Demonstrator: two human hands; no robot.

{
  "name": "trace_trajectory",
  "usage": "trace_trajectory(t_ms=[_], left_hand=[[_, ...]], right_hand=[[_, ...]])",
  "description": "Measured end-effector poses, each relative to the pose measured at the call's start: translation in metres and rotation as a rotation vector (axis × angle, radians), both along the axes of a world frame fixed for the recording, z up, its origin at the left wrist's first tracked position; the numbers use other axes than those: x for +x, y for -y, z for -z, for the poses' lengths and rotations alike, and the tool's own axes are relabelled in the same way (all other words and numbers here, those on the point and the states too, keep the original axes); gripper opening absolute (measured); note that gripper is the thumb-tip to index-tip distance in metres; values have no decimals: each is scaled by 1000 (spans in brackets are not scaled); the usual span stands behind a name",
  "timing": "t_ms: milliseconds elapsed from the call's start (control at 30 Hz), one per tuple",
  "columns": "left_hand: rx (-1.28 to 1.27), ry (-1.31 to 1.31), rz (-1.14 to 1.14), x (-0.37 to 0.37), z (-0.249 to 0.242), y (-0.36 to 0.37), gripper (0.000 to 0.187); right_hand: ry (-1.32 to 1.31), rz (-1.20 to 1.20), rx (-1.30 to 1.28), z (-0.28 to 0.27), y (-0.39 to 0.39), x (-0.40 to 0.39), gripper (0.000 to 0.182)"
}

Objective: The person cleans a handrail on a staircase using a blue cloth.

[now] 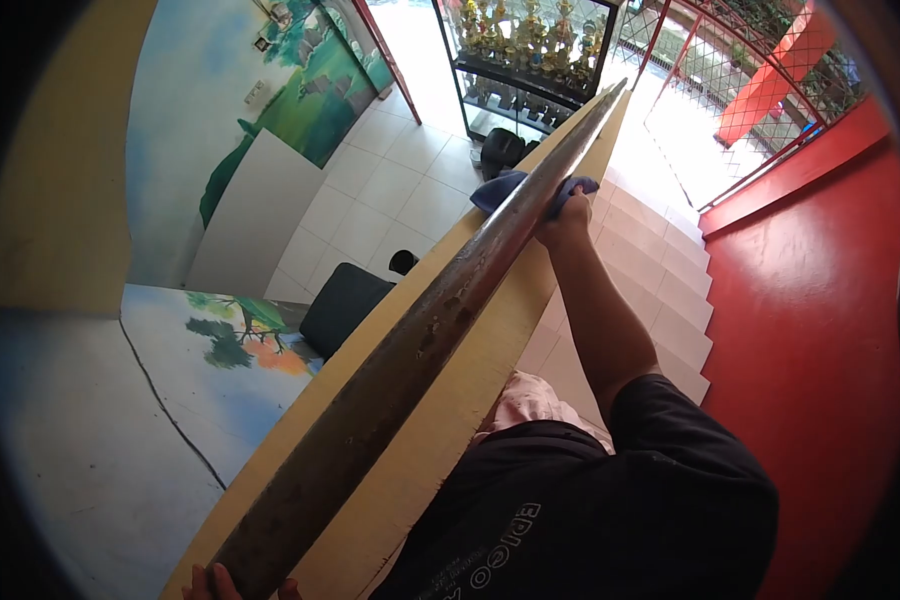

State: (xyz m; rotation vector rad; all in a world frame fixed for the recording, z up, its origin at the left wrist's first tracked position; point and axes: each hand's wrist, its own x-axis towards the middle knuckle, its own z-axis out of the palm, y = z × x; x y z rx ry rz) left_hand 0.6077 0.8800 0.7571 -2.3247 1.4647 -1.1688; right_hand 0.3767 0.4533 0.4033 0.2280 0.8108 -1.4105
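Observation:
A long dark brown handrail (410, 370) runs diagonally along the top of a yellow wall. My right hand (570, 214) grips a blue-purple cloth (498, 190) wrapped over the upper part of the rail; the cloth shows on both sides of it. At the bottom left edge, my left hand (215, 582) is partly in view, its fingers on one side of the rail's near end and a fingertip on the other. The rail's surface has worn, lighter patches.
Pinkish stairs (640, 260) descend beside a red wall (810, 380). Beyond the yellow wall are a tiled floor (370, 190), a dark chair (345, 308), a trophy cabinet (525, 90) and a painted mural (305, 110). A mesh gate (715, 70) stands at the top right.

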Motion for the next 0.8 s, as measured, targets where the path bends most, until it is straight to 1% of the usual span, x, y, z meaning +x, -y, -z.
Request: trace_trajectory(t_ms=[67,167,200,267,300,333,367,433,467,533,600,633,667,733,800], left_hand=[[-7,-1,4,0,0,0,67],[-6,-5,-1,2,1,2,66],[0,-5,-3,2,1,0,65],[-32,-4,15,3,4,-1,63],[-53,2,28,4,5,-1,62],[-61,0,30,3,5,0,62],[-66,-5,33,1,5,1,62],[-73,-8,48,0,4,0,61],[-81,-3,63,4,5,0,61],[-63,-3,65,4,2,1,60],[-29,-9,28,0,-1,3,59],[-31,-12,28,0,0,5,58],[-25,-16,29,1,-1,4,58],[-22,-17,44,3,0,2,57],[-31,1,77,5,0,1,56]], right_hand=[[131,-118,-94,-21,-37,7,60],[205,-239,-393,-14,-86,14,61],[135,-201,-295,-12,-82,10,59],[3,-124,-120,-11,-46,-8,56],[-37,-94,-78,-7,-24,-13,57],[-76,-64,-41,0,-1,-19,58],[-45,-45,-58,11,14,-22,59],[10,-3,-91,15,31,-19,60],[67,-79,-130,20,31,-17,60],[175,-235,-192,-3,-16,-7,62],[238,-412,-514,-34,-62,13,60],[100,-439,-572,-54,-78,18,59],[67,-372,-435,-42,-75,10,59],[-4,-240,-189,0,-36,-26,59],[-186,-132,-243,64,19,-38,62]])
